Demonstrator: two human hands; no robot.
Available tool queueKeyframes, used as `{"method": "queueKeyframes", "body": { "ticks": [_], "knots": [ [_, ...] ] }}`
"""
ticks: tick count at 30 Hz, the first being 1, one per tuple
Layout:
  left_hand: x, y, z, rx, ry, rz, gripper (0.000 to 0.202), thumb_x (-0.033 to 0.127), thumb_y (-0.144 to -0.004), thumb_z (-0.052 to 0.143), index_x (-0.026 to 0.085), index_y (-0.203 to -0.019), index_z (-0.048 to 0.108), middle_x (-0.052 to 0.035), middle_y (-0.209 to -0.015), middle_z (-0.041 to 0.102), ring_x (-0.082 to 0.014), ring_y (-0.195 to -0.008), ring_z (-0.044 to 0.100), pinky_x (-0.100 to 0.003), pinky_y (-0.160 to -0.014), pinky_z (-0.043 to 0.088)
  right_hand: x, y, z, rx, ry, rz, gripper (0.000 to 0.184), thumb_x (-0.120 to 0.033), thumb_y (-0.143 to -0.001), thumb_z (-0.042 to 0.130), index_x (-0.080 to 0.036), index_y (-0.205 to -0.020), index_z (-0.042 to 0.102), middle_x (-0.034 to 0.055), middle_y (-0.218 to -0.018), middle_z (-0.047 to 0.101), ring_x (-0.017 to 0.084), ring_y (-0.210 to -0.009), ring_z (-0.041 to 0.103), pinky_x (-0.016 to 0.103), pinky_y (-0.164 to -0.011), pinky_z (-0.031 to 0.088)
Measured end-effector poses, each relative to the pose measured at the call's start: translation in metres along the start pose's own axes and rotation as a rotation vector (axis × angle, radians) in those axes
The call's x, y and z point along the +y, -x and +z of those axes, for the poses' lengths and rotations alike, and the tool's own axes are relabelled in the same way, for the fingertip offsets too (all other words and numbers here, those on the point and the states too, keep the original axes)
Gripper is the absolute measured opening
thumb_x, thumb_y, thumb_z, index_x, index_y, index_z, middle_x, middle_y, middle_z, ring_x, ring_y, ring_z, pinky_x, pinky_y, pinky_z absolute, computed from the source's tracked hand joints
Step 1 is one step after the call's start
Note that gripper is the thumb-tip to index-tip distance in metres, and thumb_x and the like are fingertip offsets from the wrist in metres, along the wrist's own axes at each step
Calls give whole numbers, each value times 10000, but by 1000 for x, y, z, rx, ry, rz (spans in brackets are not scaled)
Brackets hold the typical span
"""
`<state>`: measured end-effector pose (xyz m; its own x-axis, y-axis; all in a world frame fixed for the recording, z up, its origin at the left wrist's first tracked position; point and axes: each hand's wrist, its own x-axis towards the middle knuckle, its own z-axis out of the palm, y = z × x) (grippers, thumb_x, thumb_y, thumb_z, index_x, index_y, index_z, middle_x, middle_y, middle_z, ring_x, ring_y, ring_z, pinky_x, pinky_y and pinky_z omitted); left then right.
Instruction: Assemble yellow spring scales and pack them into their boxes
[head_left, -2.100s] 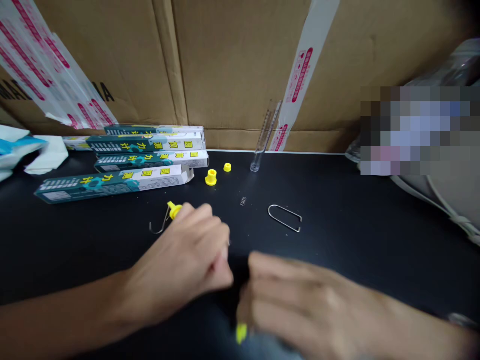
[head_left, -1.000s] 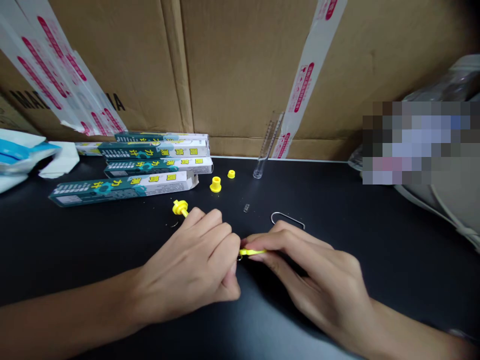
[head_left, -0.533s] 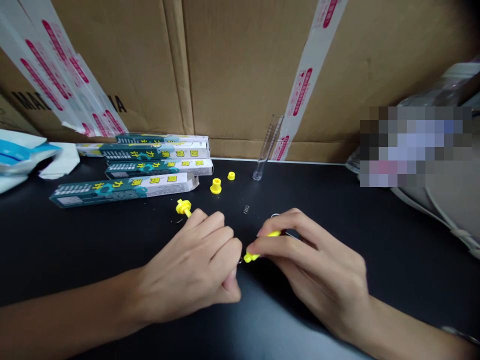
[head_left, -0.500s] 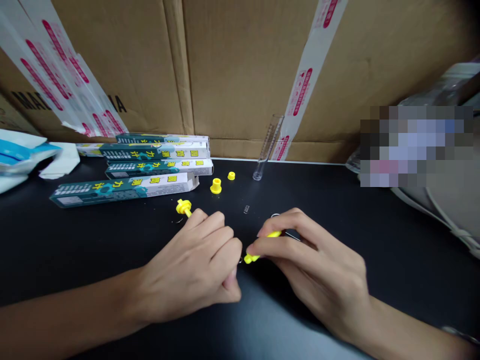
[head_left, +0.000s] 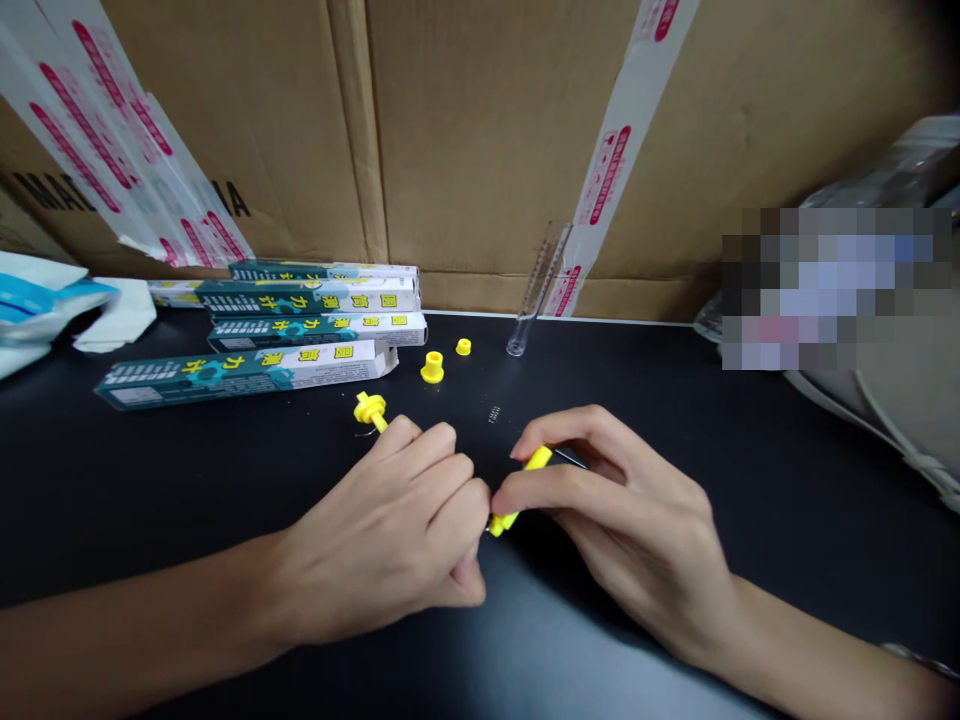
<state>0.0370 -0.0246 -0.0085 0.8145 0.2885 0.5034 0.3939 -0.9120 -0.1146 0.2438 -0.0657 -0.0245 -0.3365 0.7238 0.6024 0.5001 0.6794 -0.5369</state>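
**Head view, looking forward and down.** The left hand (head_left: 382, 535) is closed, its fingers curled around a yellow plastic stem (head_left: 379, 421), of which only the far end shows. A flanged yellow collar (head_left: 369, 407) sits on that end, with a thin wire hook (head_left: 365, 433) just below it. The right hand (head_left: 637, 530) grips a yellow plastic rod (head_left: 538, 459) between thumb and forefinger, holding it at a slant. The rod's lower end lies just beside the left hand's knuckles, and the two hands almost touch. A metal wire loop (head_left: 571, 458) shows only in part beneath the right hand.

**State of the parts.** The collar is already on its stem. A yellow bushing (head_left: 432, 366), a small yellow cap (head_left: 463, 346) and a tiny coil spring (head_left: 493, 414) lie separately on the table, beyond the hands and not fitted to anything.

**Surface and room.** The black table top (head_left: 750, 480) also bears teal-and-white cartons with yellow labels (head_left: 255, 372), stacked and lying near its back edge. A clear graduated tube (head_left: 534, 285) leans upright against a cardboard wall (head_left: 480, 140), beside a strip of red-printed packing tape (head_left: 611, 170). Blue-and-white packaging (head_left: 37, 300) lies at far left. At far right, a pixelated patch (head_left: 832, 285) hides whatever is there.
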Motion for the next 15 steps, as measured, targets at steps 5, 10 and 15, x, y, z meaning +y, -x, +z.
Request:
{"method": "queueKeyframes", "body": {
  "ticks": [5, 10, 15],
  "knots": [
    [0, 1, -1, -11, -1, 7, 202, 24, -718, 423, 173, -606, 501, 2, -594, 413, -172, -629, 334, -345, -570, 252, -2, -4, 0, 50, -6, -4, 344, 34, -915, 547, -249, -980, 731, 41, -1028, 570, 141, -894, 625, 269, -718, 524],
    [0, 1, -1, -22, -5, 15, 203, 21, -724, 425, 178, -614, 491, 3, -599, 418, -173, -630, 332, -346, -574, 248, -2, -3, -1, 42, 4, -7, 355, 55, -902, 547, -239, -957, 740, 45, -1026, 568, 141, -899, 620, 265, -687, 508],
    [0, 1, -2, -35, -1, 18, 183, 45, -746, 448, 186, -633, 482, 6, -603, 424, -174, -634, 335, -348, -578, 243, -4, -5, -3, 49, 91, -50, 381, 54, -913, 499, -230, -913, 752, 52, -992, 590, 140, -845, 636, 248, -572, 464]
  ]
}}
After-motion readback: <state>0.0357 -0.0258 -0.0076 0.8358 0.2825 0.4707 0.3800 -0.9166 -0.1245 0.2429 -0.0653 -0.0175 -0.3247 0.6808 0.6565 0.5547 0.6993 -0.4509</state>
